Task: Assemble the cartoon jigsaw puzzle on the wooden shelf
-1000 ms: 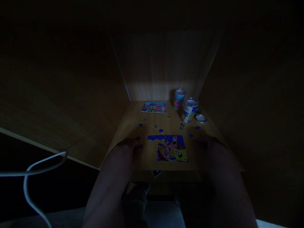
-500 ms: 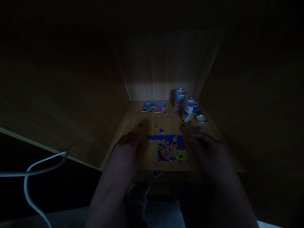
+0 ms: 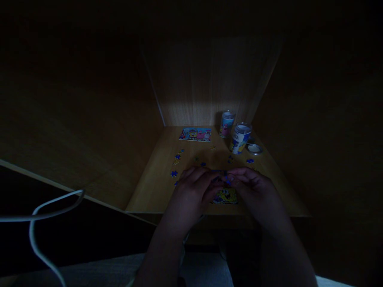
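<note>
The scene is very dark. My left hand (image 3: 196, 187) and my right hand (image 3: 249, 185) meet over a partly built cartoon jigsaw puzzle (image 3: 225, 196) on a wooden desk (image 3: 155, 187). Both hands have their fingers curled together, pinching small blue puzzle pieces (image 3: 224, 175) between them. Most of the puzzle is hidden under the hands. Loose blue pieces (image 3: 174, 173) lie to the left of my left hand, and others (image 3: 249, 160) lie beyond my right hand.
A finished small puzzle picture (image 3: 195, 134) lies at the back of the desk. Two printed cans (image 3: 226, 124) (image 3: 240, 138) and a round lid (image 3: 254, 149) stand at the back right. Wooden walls enclose the desk. A white cable (image 3: 44, 211) hangs at the left.
Both hands have moved inward from the sides of the puzzle and now meet over its middle, covering most of it. The fingers have closed on small pieces.
</note>
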A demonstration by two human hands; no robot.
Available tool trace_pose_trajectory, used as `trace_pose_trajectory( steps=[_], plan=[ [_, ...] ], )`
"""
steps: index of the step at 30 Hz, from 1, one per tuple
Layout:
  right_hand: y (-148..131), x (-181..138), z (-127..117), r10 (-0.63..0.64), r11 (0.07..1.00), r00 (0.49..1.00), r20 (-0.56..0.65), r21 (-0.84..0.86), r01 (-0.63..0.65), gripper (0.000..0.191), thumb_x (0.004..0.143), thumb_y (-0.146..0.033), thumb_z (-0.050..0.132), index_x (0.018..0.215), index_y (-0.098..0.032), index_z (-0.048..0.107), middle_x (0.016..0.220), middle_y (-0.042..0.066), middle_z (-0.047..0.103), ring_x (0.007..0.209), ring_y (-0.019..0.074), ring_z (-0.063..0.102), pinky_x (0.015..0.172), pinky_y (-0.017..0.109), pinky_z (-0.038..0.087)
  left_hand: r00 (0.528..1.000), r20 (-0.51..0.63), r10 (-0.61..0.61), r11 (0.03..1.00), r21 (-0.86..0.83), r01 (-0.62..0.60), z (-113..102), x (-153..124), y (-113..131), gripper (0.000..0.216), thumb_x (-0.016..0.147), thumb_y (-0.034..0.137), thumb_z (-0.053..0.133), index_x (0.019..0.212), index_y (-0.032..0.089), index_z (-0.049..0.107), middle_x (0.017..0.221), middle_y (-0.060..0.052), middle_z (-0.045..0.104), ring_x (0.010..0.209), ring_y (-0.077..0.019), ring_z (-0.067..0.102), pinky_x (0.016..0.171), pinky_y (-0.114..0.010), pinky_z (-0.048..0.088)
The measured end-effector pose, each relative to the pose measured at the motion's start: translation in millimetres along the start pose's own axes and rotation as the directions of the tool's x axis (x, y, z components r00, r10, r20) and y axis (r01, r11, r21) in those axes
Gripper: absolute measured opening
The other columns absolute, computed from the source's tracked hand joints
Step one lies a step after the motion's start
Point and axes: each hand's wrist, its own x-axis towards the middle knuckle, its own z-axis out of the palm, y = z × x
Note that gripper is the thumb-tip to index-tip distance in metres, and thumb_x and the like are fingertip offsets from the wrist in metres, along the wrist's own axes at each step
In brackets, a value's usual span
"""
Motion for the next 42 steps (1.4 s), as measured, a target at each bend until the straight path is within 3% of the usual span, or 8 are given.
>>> trace_pose_trajectory(
  steps=[3, 8, 18, 23, 31, 36, 42],
  plan=[
    [0.9, 1.2, 1.0, -0.012, 0.999, 1.0, 0.019, -0.033, 0.012, 0.033, 0.092, -0.055, 0.08, 0.099, -0.023, 0.08, 0.101, 0.009, 0.086, 0.092, 0.0238, 0.08, 0.087, 0.037, 0.064, 1.0, -0.014, -0.008, 1.0, -0.018, 0.008, -0.9, -0.3, -0.2, 0.032, 0.103, 0.026, 0.079, 0.134, 0.025, 0.07, 0.121, -0.006, 0.078, 0.112, -0.025, 0.072, 0.1, -0.045, 0.059],
    [5.0, 2.6, -1.4, -0.075, 0.972, 0.996, -0.042, -0.225, 0.064, 0.031, 0.096, -0.055, 0.077, 0.1, -0.024, 0.081, 0.103, 0.008, 0.084, 0.096, 0.0248, 0.078, 0.089, 0.038, 0.06, 1.0, -0.007, -0.017, 1.0, -0.027, 0.017, -1.0, 0.5, 0.6, 0.031, 0.103, 0.028, 0.078, 0.133, 0.026, 0.071, 0.12, -0.006, 0.078, 0.112, -0.0256, 0.072, 0.1, -0.046, 0.059],
    [6.7, 1.5, 3.5, -0.058, 0.982, 0.995, 0.076, -0.177, 0.071, 0.03, 0.101, -0.052, 0.071, 0.098, -0.023, 0.076, 0.097, 0.005, 0.082, 0.092, 0.0219, 0.074, 0.087, 0.034, 0.057, 1.0, 0.013, 0.001, 1.0, 0.014, -0.002, -1.7, -0.6, -0.4, 0.029, 0.106, 0.027, 0.074, 0.135, 0.031, 0.073, 0.12, -0.002, 0.078, 0.109, -0.0224, 0.072, 0.098, -0.041, 0.054],
    [8.6, 2.5, 1.9, -0.046, 0.98, 0.994, 0.095, -0.188, 0.064, 0.025, 0.103, -0.047, 0.069, 0.1, -0.024, 0.076, 0.099, 0.003, 0.081, 0.093, 0.0209, 0.074, 0.09, 0.034, 0.056, 1.0, 0.009, 0.016, 1.0, 0.0, -0.016, -1.7, -1.8, -2.5, 0.034, 0.105, 0.025, 0.075, 0.138, 0.031, 0.071, 0.119, -0.002, 0.078, 0.109, -0.0221, 0.072, 0.097, -0.041, 0.054],
    [9.1, 3.2, 2.0, -0.047, 0.98, 0.995, 0.09, -0.188, 0.063, 0.027, 0.103, -0.05, 0.07, 0.102, -0.024, 0.077, 0.102, 0.005, 0.082, 0.094, 0.0219, 0.074, 0.088, 0.034, 0.056, 1.0, 0.021, 0.02, 1.0, 0.001, -0.02, -0.6, -0.7, -2.8, 0.027, 0.102, 0.024, 0.079, 0.128, 0.028, 0.073, 0.116, -0.002, 0.08, 0.107, -0.0232, 0.072, 0.095, -0.041, 0.054],
    [16.8, 5.7, 3.0, -0.103, 0.975, 0.993, 0.06, -0.193, 0.113, 0.029, 0.104, -0.053, 0.069, 0.114, -0.027, 0.075, 0.113, 0.006, 0.082, 0.105, 0.0244, 0.076, 0.093, 0.037, 0.058, 0.999, 0.023, -0.033, 0.998, 0.058, 0.032, -4.5, -1.2, -13.3, 0.025, 0.098, 0.022, 0.084, 0.121, 0.025, 0.074, 0.113, -0.004, 0.079, 0.105, -0.0257, 0.072, 0.094, -0.044, 0.056],
    [12.6, 5.0, 5.4, -0.13, 0.912, 0.989, 0.07, -0.382, 0.147, 0.02, 0.106, -0.045, 0.064, 0.11, -0.029, 0.076, 0.109, 0.003, 0.083, 0.097, 0.0228, 0.077, 0.086, 0.036, 0.057, 0.991, -0.007, -0.132, 0.989, 0.072, 0.132, -13.5, -3.6, -30.1, 0.015, 0.098, 0.028, 0.085, 0.11, 0.024, 0.076, 0.112, -0.006, 0.076, 0.108, -0.0274, 0.07, 0.097, -0.047, 0.058]
  ],
)
